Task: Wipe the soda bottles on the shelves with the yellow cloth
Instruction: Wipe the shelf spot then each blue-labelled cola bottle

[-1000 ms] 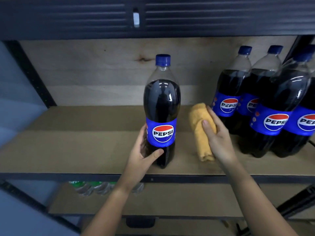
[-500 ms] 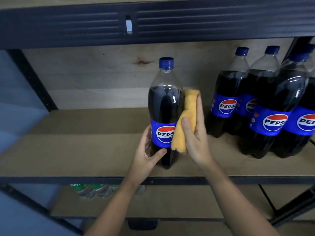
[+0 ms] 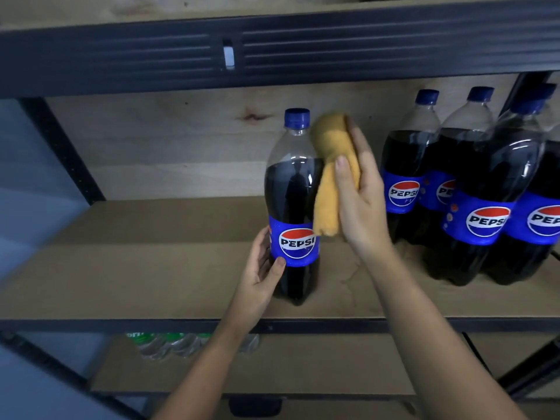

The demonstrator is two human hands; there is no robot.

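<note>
A brown wooden shelf board [image 3: 151,268] carries a cluster of dark cola bottles [image 3: 472,189] at its right end. Mid-shelf, near the front edge, stands one upright blue-capped cola bottle [image 3: 295,207]. The right hand [image 3: 360,195] clutches a folded yellow cloth [image 3: 331,174] against its shoulder; the left hand [image 3: 262,277] grasps its lower body.

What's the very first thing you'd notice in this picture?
A big Pepsi bottle standing alone in the middle of the wooden shelf, with the right hand pressing a yellow cloth against its side. The left hand grips its base, and more Pepsi bottles crowd the shelf's right end.
</note>
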